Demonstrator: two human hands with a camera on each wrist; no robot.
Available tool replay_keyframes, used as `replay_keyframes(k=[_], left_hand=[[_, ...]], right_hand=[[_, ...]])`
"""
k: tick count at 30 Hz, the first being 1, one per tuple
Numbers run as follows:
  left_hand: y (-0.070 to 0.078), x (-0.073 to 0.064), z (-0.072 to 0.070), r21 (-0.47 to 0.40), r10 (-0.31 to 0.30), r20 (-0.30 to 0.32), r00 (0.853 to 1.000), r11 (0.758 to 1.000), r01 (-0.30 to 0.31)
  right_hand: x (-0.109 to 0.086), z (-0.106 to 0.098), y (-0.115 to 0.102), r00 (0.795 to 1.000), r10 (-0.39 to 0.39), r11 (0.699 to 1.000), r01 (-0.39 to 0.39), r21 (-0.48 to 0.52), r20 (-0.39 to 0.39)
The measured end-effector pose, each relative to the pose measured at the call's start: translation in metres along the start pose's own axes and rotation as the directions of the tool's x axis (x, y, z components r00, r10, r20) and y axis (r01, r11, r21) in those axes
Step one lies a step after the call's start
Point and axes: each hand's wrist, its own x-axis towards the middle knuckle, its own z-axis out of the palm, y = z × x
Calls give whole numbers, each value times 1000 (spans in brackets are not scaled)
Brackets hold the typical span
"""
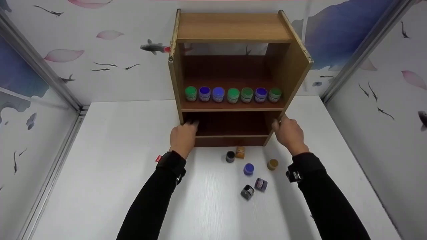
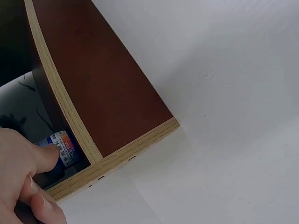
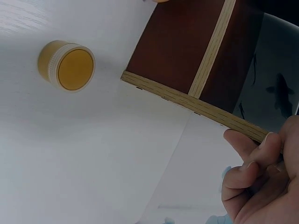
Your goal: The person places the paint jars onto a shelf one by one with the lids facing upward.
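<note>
A wooden shelf unit (image 1: 233, 27) stands upright on the white table, its side panels held by both hands near the lower compartment. My left hand (image 1: 182, 138) grips the left panel (image 2: 133, 147), thumb inside and other fingers outside. In the left wrist view, that thumb overlaps a blue-labelled paint jar (image 2: 69, 148) in the compartment's corner. On the opposite side, my right hand (image 1: 289, 133) grips the right panel (image 3: 180, 100) at its front edge, fingers curled along the outside. A row of several green- and blue-lidded paint jars (image 1: 233, 95) stands on the middle shelf.
In front of the unit, several loose jars lie or stand on the table (image 1: 110, 173): black (image 1: 230, 156), orange (image 1: 240, 152), blue (image 1: 248, 169), purple (image 1: 261, 184), another dark jar (image 1: 247, 192) and a yellow-brown one (image 1: 272, 164). Patterned walls (image 1: 116, 76) enclose the back and sides.
</note>
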Motion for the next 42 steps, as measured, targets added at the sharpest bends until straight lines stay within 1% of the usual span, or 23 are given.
replay_keyframes(k=[3,10,12,20,26,29,32,34,38,42], left_hand=[[-1,0,0,-9,-4,-11,1000,1000,4],[-2,-1,-2,-33,-25,28,999,999,26],[-3,-1,-3,-37,-26,27,999,999,27],[-3,-3,-2,-36,-28,17,999,999,29],[-1,-5,-2,-30,-9,37,999,999,10],[2,-5,-4,-55,30,24,999,998,-28],[5,-6,-5,-93,79,-17,997,992,-80],[8,-7,-5,-108,113,-48,992,987,-118],[11,-11,-4,-128,181,-97,979,973,-192],[14,-16,-1,-134,255,-140,957,953,-273]], right_hand=[[0,0,0,1000,-1,1000,1,1,-3],[1,-1,-2,1000,-2,1000,2,11,6],[1,-2,-2,1000,-3,1000,3,6,4],[2,-1,-3,1000,-3,1000,3,3,8],[1,1,-1,1000,-21,1000,21,-2,-16],[1,0,0,1000,-19,1000,19,-3,-18],[0,0,1,1000,-17,1000,17,0,-12],[0,0,1,1000,-16,1000,16,2,-7],[0,0,2,1000,-17,1000,17,-1,-11],[0,-1,1,1000,-18,1000,18,-6,-12]])
